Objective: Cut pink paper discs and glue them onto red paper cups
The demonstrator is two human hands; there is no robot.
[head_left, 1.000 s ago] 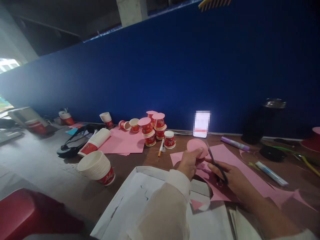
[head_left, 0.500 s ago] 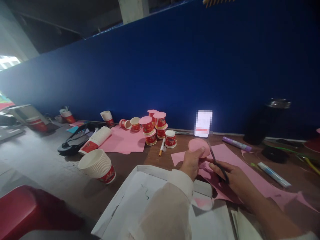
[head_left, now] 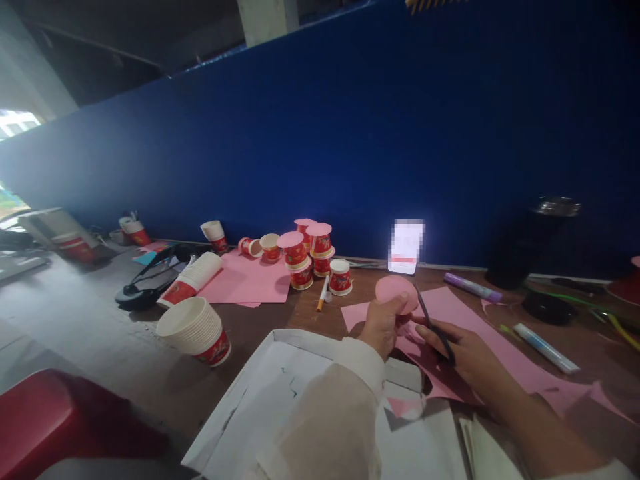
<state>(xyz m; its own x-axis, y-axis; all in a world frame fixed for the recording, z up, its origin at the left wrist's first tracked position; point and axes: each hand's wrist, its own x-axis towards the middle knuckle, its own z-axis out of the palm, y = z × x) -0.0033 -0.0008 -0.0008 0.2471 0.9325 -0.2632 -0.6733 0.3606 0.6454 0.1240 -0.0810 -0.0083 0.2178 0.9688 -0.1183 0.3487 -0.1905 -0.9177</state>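
Note:
A round pink paper disc (head_left: 395, 293) is pinched between the thumb and fingers of my left hand (head_left: 383, 325). My right hand (head_left: 460, 350) is closed around the dark handles of a pair of scissors (head_left: 441, 339), whose blades reach up along the disc's right edge. Below both hands lies a large pink paper sheet (head_left: 445, 310) with cut edges. A small pink scrap (head_left: 403, 405) rests on the white box near my left wrist. Left of my hands stand red paper cups (head_left: 294, 252), several stacked with pink discs on top.
A lit phone (head_left: 405, 247) leans against the blue partition (head_left: 325, 133). Nested paper cups (head_left: 193, 327) and a white open box (head_left: 255, 400) sit at the left front. On the right are a purple tube (head_left: 473, 287), a clear tube (head_left: 546, 348) and a black bottle (head_left: 520, 247).
The pink scrap on the box looks more sharply pointed than before. My hands, the disc and the scissors keep almost the same place.

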